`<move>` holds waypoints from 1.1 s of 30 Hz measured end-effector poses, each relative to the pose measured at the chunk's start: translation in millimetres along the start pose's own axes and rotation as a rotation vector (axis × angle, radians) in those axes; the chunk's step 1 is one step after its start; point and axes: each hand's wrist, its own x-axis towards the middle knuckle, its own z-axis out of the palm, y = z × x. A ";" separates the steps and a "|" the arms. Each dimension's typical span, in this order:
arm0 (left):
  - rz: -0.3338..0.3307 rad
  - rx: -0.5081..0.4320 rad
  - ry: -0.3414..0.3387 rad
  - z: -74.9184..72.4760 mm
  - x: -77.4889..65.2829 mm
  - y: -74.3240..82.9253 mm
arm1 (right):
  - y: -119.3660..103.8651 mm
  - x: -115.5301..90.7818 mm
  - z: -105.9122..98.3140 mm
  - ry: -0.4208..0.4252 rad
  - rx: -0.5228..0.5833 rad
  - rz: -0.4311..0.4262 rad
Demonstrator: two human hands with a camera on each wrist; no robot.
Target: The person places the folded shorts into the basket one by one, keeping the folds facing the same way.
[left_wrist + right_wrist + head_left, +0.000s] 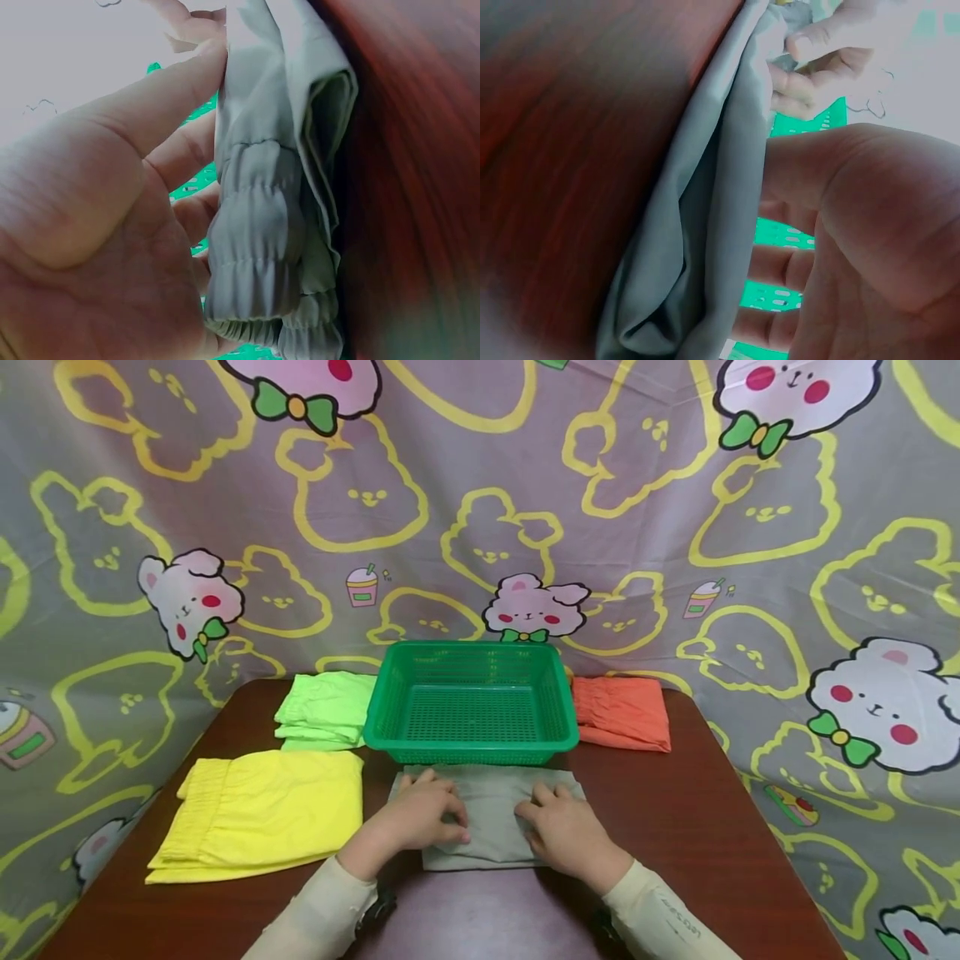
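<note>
A folded grey garment (491, 818) lies flat on the table in front of the green basket. Gathered elastic (259, 232) shows along its end in the left wrist view. My left hand (423, 810) rests on its left part, the fingertips touching the cloth. On its right part lies my right hand (566, 827), fingers loosely bent on the fabric. In the right wrist view, the layered fold (705, 225) of the garment's near edge runs beside the palm, with the fingers over the top.
Behind the garment stands an open green plastic basket (472, 747). Folded yellow pants (277, 814) lie at left, with a folded lime-green garment (326, 710) behind them. A folded orange garment (626, 714) is right of the basket. A patterned curtain (637, 560) hangs behind the brown table (697, 860).
</note>
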 end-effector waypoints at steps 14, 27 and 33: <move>-0.071 0.031 0.019 2.7 8.9 1.4 | 2.7 -2.1 4.0 -0.044 0.001 0.003; -0.135 -0.066 0.155 -1.9 8.9 -5.6 | 9.6 3.0 -7.6 -0.131 0.117 0.040; -0.225 -0.001 0.224 -3.8 7.6 -6.6 | 14.5 4.6 -17.4 -0.122 0.172 0.136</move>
